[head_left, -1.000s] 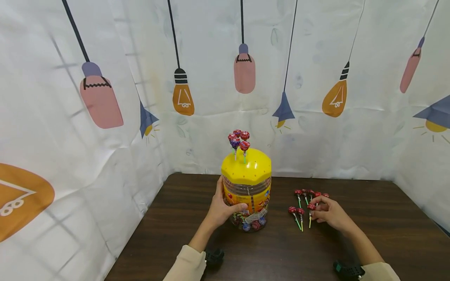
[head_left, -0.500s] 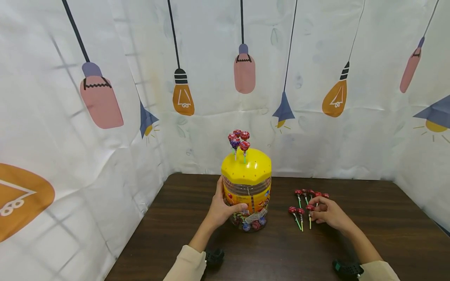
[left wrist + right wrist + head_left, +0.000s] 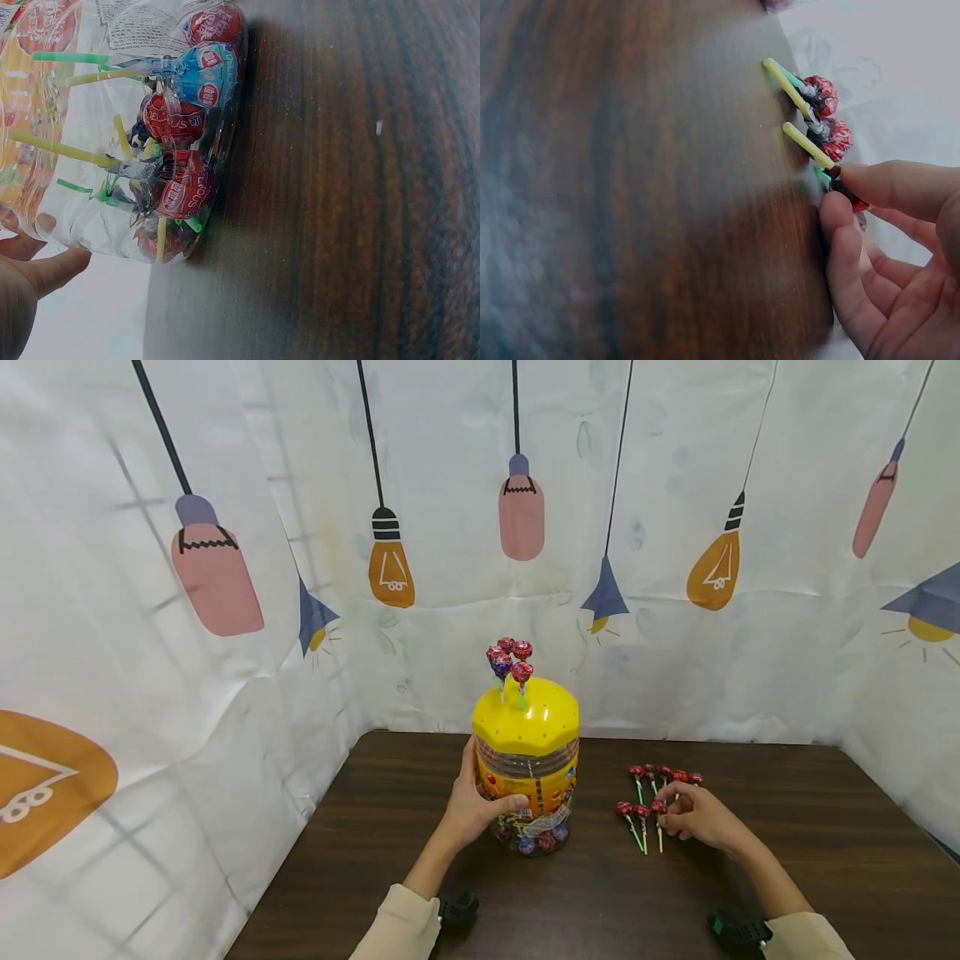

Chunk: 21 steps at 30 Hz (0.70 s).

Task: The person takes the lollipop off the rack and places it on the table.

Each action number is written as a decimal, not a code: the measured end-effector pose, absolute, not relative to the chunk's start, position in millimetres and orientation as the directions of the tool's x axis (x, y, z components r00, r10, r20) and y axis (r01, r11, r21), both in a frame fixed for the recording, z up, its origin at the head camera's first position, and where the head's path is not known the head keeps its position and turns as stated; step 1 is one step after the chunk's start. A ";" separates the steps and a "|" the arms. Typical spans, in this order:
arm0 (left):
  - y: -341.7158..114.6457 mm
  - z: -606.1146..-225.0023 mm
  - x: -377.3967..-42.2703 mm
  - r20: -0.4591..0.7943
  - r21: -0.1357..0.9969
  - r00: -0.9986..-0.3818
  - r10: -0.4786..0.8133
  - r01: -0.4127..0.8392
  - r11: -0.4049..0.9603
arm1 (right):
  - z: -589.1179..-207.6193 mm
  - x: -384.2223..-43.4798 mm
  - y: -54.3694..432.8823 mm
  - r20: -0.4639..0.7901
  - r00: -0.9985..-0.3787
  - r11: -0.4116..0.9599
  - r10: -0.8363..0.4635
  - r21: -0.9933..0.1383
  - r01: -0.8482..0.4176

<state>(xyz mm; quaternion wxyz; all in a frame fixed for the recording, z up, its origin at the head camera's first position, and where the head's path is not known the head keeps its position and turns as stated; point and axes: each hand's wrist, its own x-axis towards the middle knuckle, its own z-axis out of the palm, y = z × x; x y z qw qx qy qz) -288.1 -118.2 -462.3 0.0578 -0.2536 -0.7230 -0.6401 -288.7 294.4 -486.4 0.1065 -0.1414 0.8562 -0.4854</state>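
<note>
A candy jar (image 3: 525, 789) with a yellow lid (image 3: 534, 718) stands upright on the table; several wrapped lollipops (image 3: 522, 672) are stuck upright in the lid. My left hand (image 3: 472, 808) grips the jar's left side, thumb across its front. In the left wrist view, lollipops (image 3: 182, 180) lie inside the clear bottom of the jar. My right hand (image 3: 697, 817) pinches a red lollipop (image 3: 658, 807) with a yellow stick, near its neck, beside two other lollipops (image 3: 642, 812). In the right wrist view, the thumb (image 3: 889, 184) hides most of its head.
Behind that row, another group of red lollipops (image 3: 637, 771) lies on the dark wooden table (image 3: 577, 910), partly hidden by my right hand. A white curtain (image 3: 457, 677) printed with lamps hangs along the table's back and left side.
My right hand has shifted slightly left, bringing the red lollipop closer to the two beside it. My left hand and the jar have stayed in place.
</note>
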 end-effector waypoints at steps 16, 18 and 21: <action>-119.0 -463.1 -286.8 0.425 0.891 -0.853 0.301 0.453 0.024 | -473.3 -283.7 295.7 -0.061 -0.937 0.550 -0.345 -0.822 -0.149; -118.8 -462.9 -286.7 0.424 0.892 -0.855 0.300 0.451 0.026 | -465.3 -280.8 295.5 -0.032 -0.942 0.556 -0.335 -0.814 -0.170; -118.9 -463.0 -287.3 0.421 0.892 -0.856 0.299 0.451 0.036 | -447.5 -274.5 291.3 0.053 -0.946 0.546 -0.321 -0.805 -0.231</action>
